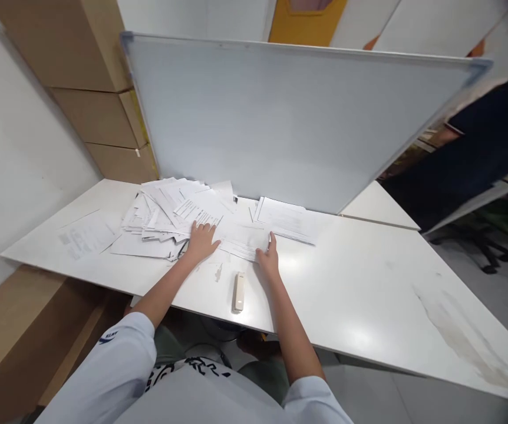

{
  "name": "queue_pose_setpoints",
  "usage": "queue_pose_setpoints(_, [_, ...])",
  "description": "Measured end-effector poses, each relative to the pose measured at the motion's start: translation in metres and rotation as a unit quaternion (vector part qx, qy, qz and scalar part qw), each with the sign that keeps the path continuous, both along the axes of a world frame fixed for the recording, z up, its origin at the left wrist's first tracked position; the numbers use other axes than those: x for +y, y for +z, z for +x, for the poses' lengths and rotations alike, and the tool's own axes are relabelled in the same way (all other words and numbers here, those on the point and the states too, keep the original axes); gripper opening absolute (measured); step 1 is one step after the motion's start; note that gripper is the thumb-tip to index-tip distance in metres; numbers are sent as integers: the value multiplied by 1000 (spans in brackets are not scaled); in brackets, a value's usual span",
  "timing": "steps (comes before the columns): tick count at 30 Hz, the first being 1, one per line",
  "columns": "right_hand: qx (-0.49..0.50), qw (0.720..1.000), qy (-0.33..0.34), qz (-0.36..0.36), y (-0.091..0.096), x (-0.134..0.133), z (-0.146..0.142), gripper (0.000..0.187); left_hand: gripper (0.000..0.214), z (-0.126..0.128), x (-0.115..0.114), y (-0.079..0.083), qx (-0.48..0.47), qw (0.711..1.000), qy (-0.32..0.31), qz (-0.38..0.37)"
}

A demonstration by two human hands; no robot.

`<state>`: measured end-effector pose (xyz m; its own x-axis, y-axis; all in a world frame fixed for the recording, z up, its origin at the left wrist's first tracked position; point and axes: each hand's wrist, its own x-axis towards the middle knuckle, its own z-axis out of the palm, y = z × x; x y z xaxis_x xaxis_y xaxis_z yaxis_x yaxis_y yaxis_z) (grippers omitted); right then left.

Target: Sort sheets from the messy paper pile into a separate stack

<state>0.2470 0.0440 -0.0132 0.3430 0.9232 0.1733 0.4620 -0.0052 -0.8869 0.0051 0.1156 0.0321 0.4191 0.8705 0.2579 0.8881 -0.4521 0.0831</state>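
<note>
At the tabletop's near edge: a cream oblong plastic stapler (238, 292) lying on the white laminate tabletop (346, 282), long axis pointing away, nearer the right hand.
Left hand (201, 242): flat on the tabletop's papers, fingers spread, pressing down, not pinching.
Right hand (266, 257): fingers close together, pressed flat against the loose sheet's right end, no pinch visible.
Loose white printed sheet (243, 241): between the hands, long axis running roughly across the tabletop.
Mid-tabletop: a heap of loose white printed papers (161, 215) just left of the left hand; a separate white sheet stack (287, 219) beyond the right hand.
Writing: print too small to read; sleeve lettering blurred.
Far edge of tabletop: a white aluminium-framed whiteboard (289, 118), leaning; tan cardboard boxes (90, 88) beyond its left end.
</note>
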Motion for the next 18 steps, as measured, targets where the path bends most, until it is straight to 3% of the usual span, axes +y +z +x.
queue_pose_setpoints(4, [68, 996, -47, -23, 10, -3, 6, 86, 63, -6, -10, -1, 21, 1000, -2, 4])
queue_pose_setpoints(10, [81, 991, -109, 1, 11, -7, 22, 85, 66, -4, -21, 8, 30, 999, 8, -8])
queue_pose_setpoints(14, [76, 987, -143, 2, 8, -9, 32, 84, 39, -1, -32, 12, 20, 1000, 14, -10])
queue_pose_setpoints(18, [83, 985, -149, -1, 7, -10, 34, 83, 15, 0, -36, 11, 18, 999, -12, 36])
